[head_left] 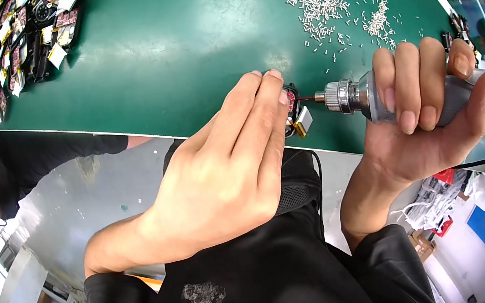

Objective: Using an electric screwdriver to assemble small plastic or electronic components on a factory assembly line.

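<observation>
Red-boarded device — partly under left grip, screwdriver in right grip

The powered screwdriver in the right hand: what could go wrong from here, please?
First, the powered screwdriver might slip: its thin bit points at the red board, close to the left hand. Second, the bit could perhaps nick the silver-and-yellow pouch just beside the board. Third, a careless sweep might scatter the small silver pieces lying loose on the green table.

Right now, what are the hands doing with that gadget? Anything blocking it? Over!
Right hand gripping grey power driver, bit at small black device. Left hand over device, grip hidden. Left fingers covering part of it.
</observation>
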A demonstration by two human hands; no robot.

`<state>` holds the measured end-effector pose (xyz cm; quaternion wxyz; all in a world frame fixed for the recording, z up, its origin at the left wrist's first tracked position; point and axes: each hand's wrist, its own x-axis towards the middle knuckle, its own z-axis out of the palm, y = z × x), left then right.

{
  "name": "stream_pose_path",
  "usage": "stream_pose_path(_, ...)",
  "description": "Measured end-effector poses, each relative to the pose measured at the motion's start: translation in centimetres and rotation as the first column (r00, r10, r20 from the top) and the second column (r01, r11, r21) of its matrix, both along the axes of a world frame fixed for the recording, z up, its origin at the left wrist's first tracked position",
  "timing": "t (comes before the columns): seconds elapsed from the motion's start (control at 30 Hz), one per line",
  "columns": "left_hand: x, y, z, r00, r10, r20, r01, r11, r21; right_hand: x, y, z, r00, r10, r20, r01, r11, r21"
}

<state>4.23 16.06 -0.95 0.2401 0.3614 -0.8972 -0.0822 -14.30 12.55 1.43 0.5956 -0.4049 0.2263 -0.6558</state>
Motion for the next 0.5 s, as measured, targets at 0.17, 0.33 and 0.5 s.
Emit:
stream_pose_path(0.17, -0.2, -0.2, -0.6, 0.999, -0.018, -0.034, 0.016, 0.999, -0.052, -0.4, -0.2, 0.9, 0.988, 0.119, -0.102, -0.119, 0.993, 0.005)
stream_pose_path(0.33, -0.2, -0.5, -0.6, 0.999, -0.037, -0.029, 0.034, 0.995, -0.099, -0.1, -1.2, 0.9, 0.955, 0.205, -0.213, -0.22, 0.974, -0.048)
stream_pose_path(0.5, 0.3, -0.8, 0.3, 0.998, -0.051, 0.023, 0.052, 0.998, -0.039, 0.6, -2.2, 0.5, 0.956, 0.233, -0.179, -0.255, 0.96, -0.112)
